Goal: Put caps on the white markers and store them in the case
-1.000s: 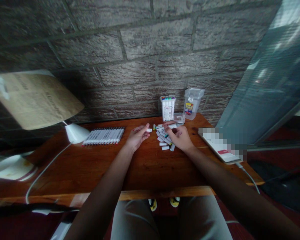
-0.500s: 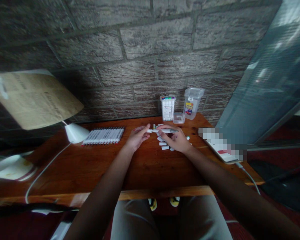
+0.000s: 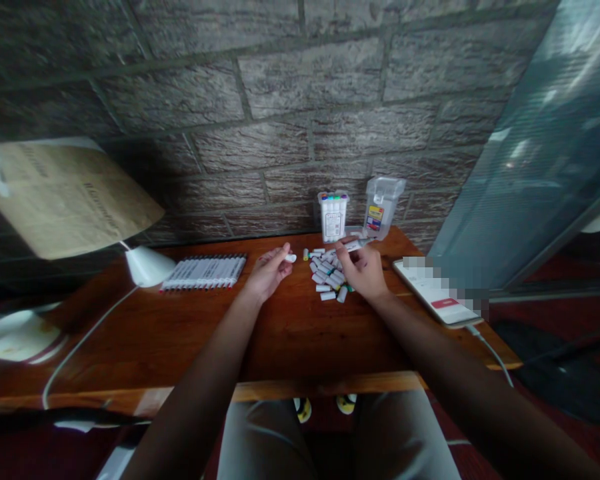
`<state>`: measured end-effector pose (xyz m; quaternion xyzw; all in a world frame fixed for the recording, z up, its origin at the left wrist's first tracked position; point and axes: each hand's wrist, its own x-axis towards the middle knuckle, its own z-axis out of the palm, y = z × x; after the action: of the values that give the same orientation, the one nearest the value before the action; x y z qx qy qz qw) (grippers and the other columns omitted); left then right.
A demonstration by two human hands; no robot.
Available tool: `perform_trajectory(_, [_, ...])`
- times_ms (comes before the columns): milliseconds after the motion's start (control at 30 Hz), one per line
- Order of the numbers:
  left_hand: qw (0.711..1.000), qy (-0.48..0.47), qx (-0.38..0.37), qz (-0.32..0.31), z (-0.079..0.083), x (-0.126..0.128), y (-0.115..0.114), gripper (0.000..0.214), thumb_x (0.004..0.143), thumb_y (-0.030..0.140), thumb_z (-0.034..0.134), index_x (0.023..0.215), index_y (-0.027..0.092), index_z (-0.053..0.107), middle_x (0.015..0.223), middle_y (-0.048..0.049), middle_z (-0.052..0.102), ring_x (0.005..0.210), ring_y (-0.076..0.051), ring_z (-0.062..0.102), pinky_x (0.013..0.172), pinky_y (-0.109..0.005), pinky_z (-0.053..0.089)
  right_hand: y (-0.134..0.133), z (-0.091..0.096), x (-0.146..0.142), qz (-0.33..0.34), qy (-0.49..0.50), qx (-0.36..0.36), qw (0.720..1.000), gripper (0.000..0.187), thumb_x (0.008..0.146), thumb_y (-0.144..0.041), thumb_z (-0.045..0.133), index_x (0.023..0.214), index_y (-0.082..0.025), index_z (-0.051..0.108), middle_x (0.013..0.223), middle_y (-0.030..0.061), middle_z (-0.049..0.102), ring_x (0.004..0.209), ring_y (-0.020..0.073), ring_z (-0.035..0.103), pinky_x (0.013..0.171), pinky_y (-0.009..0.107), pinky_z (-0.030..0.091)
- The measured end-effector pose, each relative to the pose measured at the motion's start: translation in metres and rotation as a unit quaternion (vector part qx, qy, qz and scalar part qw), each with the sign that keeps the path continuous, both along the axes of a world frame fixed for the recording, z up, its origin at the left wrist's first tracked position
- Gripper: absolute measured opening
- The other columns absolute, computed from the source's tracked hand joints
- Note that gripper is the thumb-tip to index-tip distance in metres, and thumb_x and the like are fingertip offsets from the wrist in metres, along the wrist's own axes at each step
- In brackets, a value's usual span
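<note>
My left hand [image 3: 269, 272] pinches a small white marker cap [image 3: 291, 258] between thumb and fingers, above the table. My right hand [image 3: 365, 270] is closed around a white marker [image 3: 353, 246], which points up and to the right near the clear box. Beneath and beside that hand lies a pile of loose marker caps [image 3: 325, 268], mostly white with a few coloured ends. One yellowish cap [image 3: 305, 255] sits at the pile's left edge. Part of the pile is hidden by my right hand.
A row of white markers [image 3: 205, 273] lies left of my hands, beside a lamp [image 3: 150, 265]. At the back stand a box of markers [image 3: 333, 223] and a clear plastic box [image 3: 380, 217]. A tablet-like device [image 3: 440, 297] with a cable is at the right edge.
My hands have moved apart. The cap stays in my left hand, while the marker in my right hand has shifted right and slightly up, uncovering more of the cap pile.
</note>
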<state>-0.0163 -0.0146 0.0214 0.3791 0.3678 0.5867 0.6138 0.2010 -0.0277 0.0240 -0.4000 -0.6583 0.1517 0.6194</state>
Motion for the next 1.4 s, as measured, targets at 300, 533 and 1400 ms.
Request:
perform_trajectory(300, [1.0,0.021,0.005,-0.003,0.003,0.005,-0.004,0.047,0.053,0.043,0.095,0.079,0.014,0.069,0.069,0.0046,0.062,0.051,-0.003,0.047,0.053,-0.017,0.04,0.012,-0.012,-0.006,0.071,0.05,-0.115,0.99,0.037,0.09,-0.055,0.059,0.091,-0.018,0.066,0.063,-0.0016,0.058,0.056,0.0127,0.05,0.054,0.025,0.038])
perform_trajectory(533, [1.0,0.02,0.009,-0.013,0.004,0.007,-0.006,0.05,0.053,0.047,0.094,0.073,0.011,0.067,0.058,0.0062,0.052,0.046,-0.001,0.039,0.044,-0.015,0.028,0.003,-0.005,-0.016,0.226,0.057,-0.243,0.942,0.057,0.084,-0.074,0.052,0.077,-0.018,0.061,0.056,-0.0042,0.05,0.049,0.0095,0.046,0.049,0.024,0.038])
perform_trajectory(1400, [0.998,0.026,0.006,-0.054,-0.006,0.001,0.001,0.056,0.058,0.046,0.092,0.06,0.016,0.044,0.049,0.0103,0.037,0.039,0.0,0.025,0.038,-0.017,0.015,0.006,-0.017,-0.017,0.306,0.082,-0.172,0.933,0.038,0.089,-0.05,0.064,0.114,-0.024,0.056,0.08,0.0001,0.069,0.049,0.0084,0.049,0.048,0.022,0.044])
